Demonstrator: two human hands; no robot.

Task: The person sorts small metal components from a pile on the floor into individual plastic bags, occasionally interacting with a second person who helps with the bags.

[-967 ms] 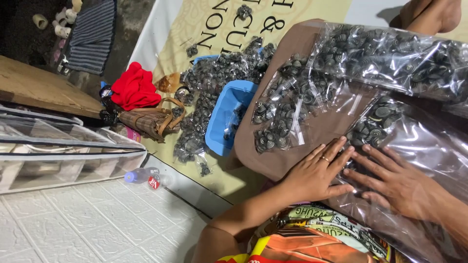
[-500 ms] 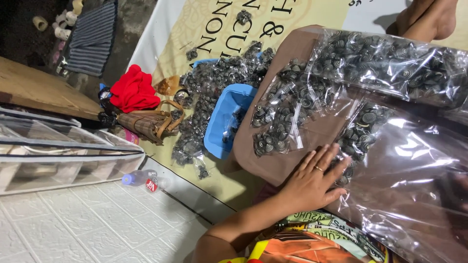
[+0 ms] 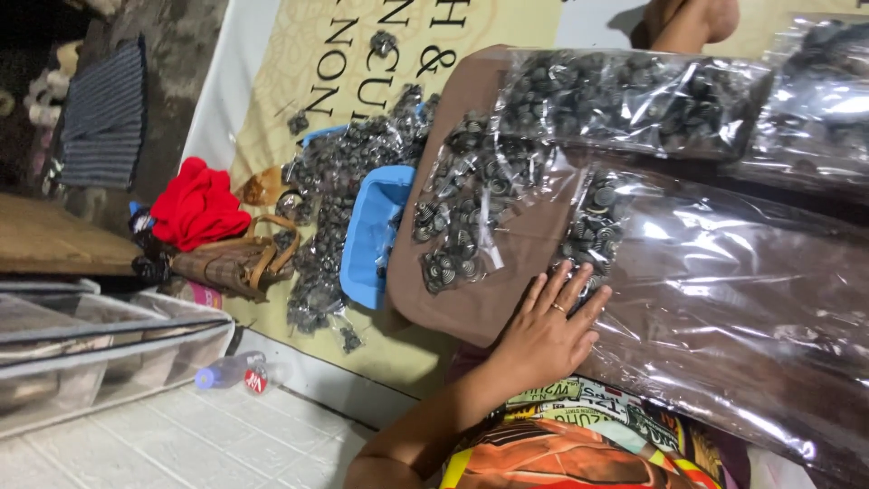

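The head view is showing one hand at work: the left hand (image 3: 543,337) is lying flat, its fingers (image 3: 568,288) spread wide and holding nothing, with a ring on one finger. It is resting on the near edge of a brown board (image 3: 507,263) and touching the edge of a large clear plastic bag (image 3: 724,299) that is lying across the board and the lap. The right hand is not appearing in the picture, so its fingers cannot be told.

On the board a small clear packet of dark round metal pieces (image 3: 462,222) is lying just beyond the fingertips. A second, longer clear bag of the same pieces (image 3: 625,100) is sitting along the far edge of the board, and a third clear bag (image 3: 824,100) is lying to its right. More of the pieces, in crumpled clear packets (image 3: 330,226), are heaped on the floor beside one blue plastic tray (image 3: 371,235).

A beige banner with dark lettering (image 3: 308,72) is spreading under the heap. Left of it one red cloth (image 3: 197,206) is lying on one brown handbag (image 3: 231,261). One small clear bottle with a red label (image 3: 233,371) is lying on the white tiled floor (image 3: 181,444), beside a clear storage box (image 3: 100,353).
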